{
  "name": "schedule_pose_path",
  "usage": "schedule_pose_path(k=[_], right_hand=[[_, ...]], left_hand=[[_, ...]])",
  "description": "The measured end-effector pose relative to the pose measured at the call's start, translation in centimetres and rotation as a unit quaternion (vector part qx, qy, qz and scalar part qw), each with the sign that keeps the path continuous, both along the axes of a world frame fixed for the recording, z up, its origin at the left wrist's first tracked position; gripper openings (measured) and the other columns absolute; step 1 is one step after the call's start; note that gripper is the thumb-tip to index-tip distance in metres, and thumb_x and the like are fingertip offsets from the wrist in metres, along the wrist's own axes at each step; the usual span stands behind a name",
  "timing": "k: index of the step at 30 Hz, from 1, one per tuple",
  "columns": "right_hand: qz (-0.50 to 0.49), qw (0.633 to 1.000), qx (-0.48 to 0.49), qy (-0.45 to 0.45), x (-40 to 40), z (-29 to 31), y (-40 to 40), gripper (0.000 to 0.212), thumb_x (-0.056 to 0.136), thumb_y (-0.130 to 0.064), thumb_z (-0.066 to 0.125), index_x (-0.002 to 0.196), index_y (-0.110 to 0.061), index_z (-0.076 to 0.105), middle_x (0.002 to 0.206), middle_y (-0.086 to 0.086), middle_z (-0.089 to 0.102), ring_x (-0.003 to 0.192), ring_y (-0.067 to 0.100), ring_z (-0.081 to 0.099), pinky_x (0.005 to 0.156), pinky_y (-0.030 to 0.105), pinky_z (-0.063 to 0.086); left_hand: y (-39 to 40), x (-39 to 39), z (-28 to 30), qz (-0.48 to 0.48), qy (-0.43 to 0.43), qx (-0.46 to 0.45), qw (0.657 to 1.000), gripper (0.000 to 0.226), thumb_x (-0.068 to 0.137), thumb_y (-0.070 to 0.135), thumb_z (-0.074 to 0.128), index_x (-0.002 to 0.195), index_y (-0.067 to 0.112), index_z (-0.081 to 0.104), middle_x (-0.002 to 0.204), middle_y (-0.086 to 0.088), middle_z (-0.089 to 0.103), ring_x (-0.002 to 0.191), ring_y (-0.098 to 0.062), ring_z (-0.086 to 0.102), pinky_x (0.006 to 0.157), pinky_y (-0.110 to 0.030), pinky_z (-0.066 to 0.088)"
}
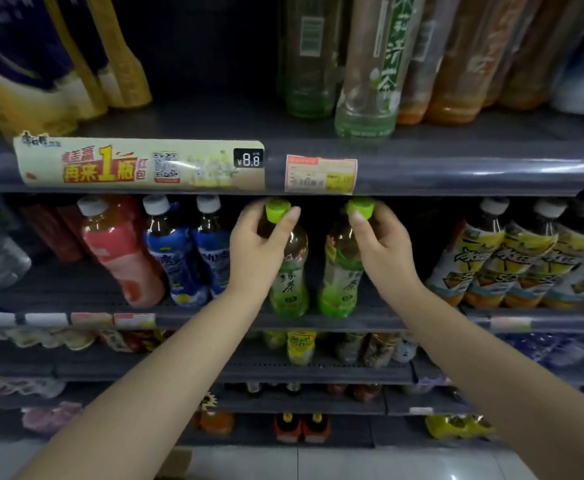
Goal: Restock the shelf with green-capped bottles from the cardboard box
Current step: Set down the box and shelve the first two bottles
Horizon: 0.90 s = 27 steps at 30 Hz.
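Note:
Two green-capped tea bottles stand side by side at the front of the middle shelf (422, 322). My left hand (257, 247) grips the neck of the left bottle (290, 282), just below its green cap. My right hand (382, 247) grips the neck of the right bottle (337, 282) the same way. Both bottles are upright, their bases at the shelf's front edge. A corner of the cardboard box (176, 462) shows at the bottom, on the floor.
Blue-labelled bottles (193, 258) and a pink one (121, 251) stand left of my hands. Yellow-labelled bottles (512, 261) stand on the right. The shelf above (457, 168) hangs just over the green caps. Lower shelves hold more drinks.

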State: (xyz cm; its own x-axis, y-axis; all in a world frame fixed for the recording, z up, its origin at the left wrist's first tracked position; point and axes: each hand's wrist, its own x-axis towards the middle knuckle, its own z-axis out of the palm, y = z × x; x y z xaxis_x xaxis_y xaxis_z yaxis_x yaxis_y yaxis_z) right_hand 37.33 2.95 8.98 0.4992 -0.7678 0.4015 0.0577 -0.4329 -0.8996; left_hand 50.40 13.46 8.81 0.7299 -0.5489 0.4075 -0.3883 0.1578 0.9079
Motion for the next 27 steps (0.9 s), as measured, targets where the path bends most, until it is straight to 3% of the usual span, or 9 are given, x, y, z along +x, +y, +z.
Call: schedule_pose_path(k=[3, 6, 9, 12, 15, 18, 21, 23, 27], right_hand=[[-0.026, 1.000, 0.017, -0.001, 1.2, -0.2, -2.1, 0.011, 0.093, -0.027, 0.055, 0.104, -0.029, 0.058, 0.102, -0.010, 0.064, 0.099, 0.004, 0.059, 0.086, 0.019, 0.045], [-0.032, 0.999, 0.039, -0.011, 2.3, -0.1, -3.9, 0.020, 0.092, -0.027, 0.057, 0.112, -0.022, 0.059, 0.108, -0.010, 0.061, 0.104, -0.001, 0.052, 0.081, 0.002, 0.039], [-0.039, 0.998, 0.038, -0.003, 3.4, -0.1, -5.7, 0.028, 0.092, -0.018, 0.058, 0.119, -0.014, 0.054, 0.118, -0.005, 0.054, 0.112, 0.003, 0.045, 0.086, 0.001, 0.034], [-0.050, 0.998, -0.011, 0.041, 4.4, -0.6, -7.9, 0.031, 0.092, -0.011, 0.056, 0.122, -0.002, 0.050, 0.129, 0.014, 0.053, 0.116, 0.016, 0.045, 0.096, 0.017, 0.031], [-0.030, 0.994, -0.001, 0.101, 4.9, -1.3, -9.7, 0.026, 0.095, -0.008, 0.051, 0.117, 0.007, 0.053, 0.124, 0.024, 0.056, 0.116, 0.034, 0.051, 0.085, 0.016, 0.031], [-0.044, 0.996, 0.013, 0.074, 5.4, -1.9, -10.4, 0.022, 0.094, -0.004, 0.050, 0.113, 0.008, 0.052, 0.121, 0.026, 0.056, 0.115, 0.037, 0.050, 0.079, 0.019, 0.033], [-0.035, 0.998, 0.023, 0.038, 5.8, -2.0, -10.1, 0.031, 0.093, -0.009, 0.054, 0.123, -0.001, 0.050, 0.125, 0.005, 0.052, 0.120, 0.021, 0.047, 0.091, 0.015, 0.030], [-0.032, 0.999, 0.012, 0.042, 6.2, -2.3, -10.3, 0.042, 0.093, -0.017, 0.055, 0.132, -0.004, 0.045, 0.137, 0.005, 0.046, 0.129, 0.019, 0.042, 0.096, 0.015, 0.027], [-0.030, 0.998, 0.039, 0.029, 6.4, -2.3, -10.4, 0.043, 0.095, -0.027, 0.053, 0.134, -0.012, 0.045, 0.141, 0.008, 0.047, 0.128, 0.016, 0.043, 0.085, 0.007, 0.030]], left_hand=[[-2.5, 0.3, 0.5, 0.015, 0.017, -0.010, 1.000, 0.011, 0.085, 0.028, 0.067, 0.092, 0.034, 0.062, 0.096, 0.012, 0.067, 0.098, -0.004, 0.062, 0.094, -0.026, 0.046], [-4.9, 0.5, 0.4, 0.031, 0.050, -0.008, 0.998, 0.020, 0.084, 0.023, 0.069, 0.103, 0.019, 0.066, 0.104, 0.000, 0.068, 0.106, -0.016, 0.062, 0.095, -0.030, 0.046], [-7.1, 0.6, 0.4, 0.044, 0.031, 0.025, 0.998, 0.034, 0.086, 0.019, 0.066, 0.119, 0.010, 0.061, 0.124, -0.008, 0.063, 0.121, -0.019, 0.054, 0.097, -0.020, 0.038], [-9.0, 1.2, 0.3, 0.065, -0.008, 0.082, 0.994, 0.039, 0.091, 0.017, 0.059, 0.128, 0.005, 0.052, 0.138, -0.012, 0.052, 0.131, -0.024, 0.043, 0.091, -0.008, 0.026], [-10.8, 2.2, -0.4, 0.079, -0.068, 0.165, 0.981, 0.037, 0.097, 0.016, 0.047, 0.130, 0.001, 0.045, 0.141, -0.016, 0.047, 0.132, -0.030, 0.040, 0.102, -0.020, 0.025], [-11.9, 3.2, -0.9, 0.097, -0.122, 0.264, 0.952, 0.037, 0.101, 0.018, 0.032, 0.135, 0.004, 0.038, 0.144, -0.015, 0.040, 0.132, -0.029, 0.035, 0.104, -0.024, 0.020], [-12.5, 3.8, -1.0, 0.092, -0.118, 0.248, 0.957, 0.040, 0.100, 0.023, 0.037, 0.137, 0.007, 0.038, 0.147, -0.013, 0.039, 0.135, -0.028, 0.034, 0.106, -0.023, 0.018], [-12.5, 3.7, -1.2, 0.076, -0.098, 0.193, 0.973, 0.042, 0.097, 0.025, 0.047, 0.135, 0.007, 0.042, 0.145, -0.012, 0.043, 0.134, -0.026, 0.038, 0.100, -0.017, 0.021], [-12.2, 2.8, -1.6, 0.067, -0.013, 0.082, 0.994, 0.041, 0.092, 0.030, 0.058, 0.128, 0.011, 0.053, 0.136, -0.010, 0.055, 0.125, -0.021, 0.049, 0.090, -0.013, 0.029]])
